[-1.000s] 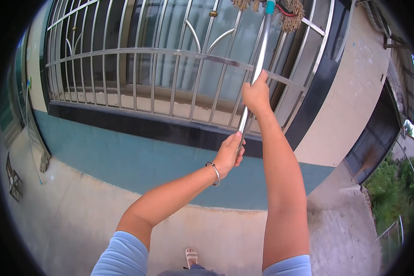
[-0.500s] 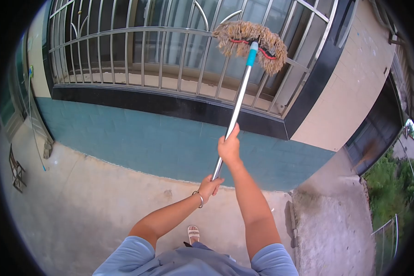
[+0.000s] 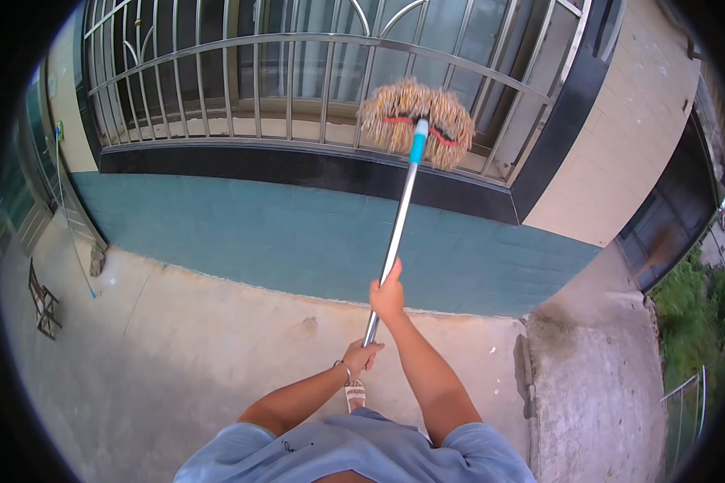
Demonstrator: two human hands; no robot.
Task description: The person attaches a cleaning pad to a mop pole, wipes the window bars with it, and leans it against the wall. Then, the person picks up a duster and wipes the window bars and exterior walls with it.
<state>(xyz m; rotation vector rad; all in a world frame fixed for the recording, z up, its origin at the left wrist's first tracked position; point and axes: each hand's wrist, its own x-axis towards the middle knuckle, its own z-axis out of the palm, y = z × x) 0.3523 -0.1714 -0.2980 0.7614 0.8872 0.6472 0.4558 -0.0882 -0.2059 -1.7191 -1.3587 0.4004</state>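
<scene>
Both my hands are closed around the silver pole of a mop (image 3: 399, 213). My left hand (image 3: 361, 355) grips the pole's lower end and wears a bracelet at the wrist. Higher up the same pole, my right hand (image 3: 387, 296) is wrapped around it. The mop's shaggy beige head (image 3: 418, 121), with a red edge and a teal collar, is raised in front of the lower part of the metal window bars (image 3: 326, 88). Whether its strands touch the bars I cannot tell.
Below the window runs a black ledge (image 3: 298, 173) above a teal wall (image 3: 314, 233). A wooden chair (image 3: 43, 302) stands at the left, near a thin pole (image 3: 68, 217) leaning by the doorway. Green plants (image 3: 689, 310) and a metal rail (image 3: 685, 390) are at the right.
The mop head has come down and slightly left along the window bars. My two hands have lowered and drawn closer to my body, still gripping the pole. The camera view has shifted a little.
</scene>
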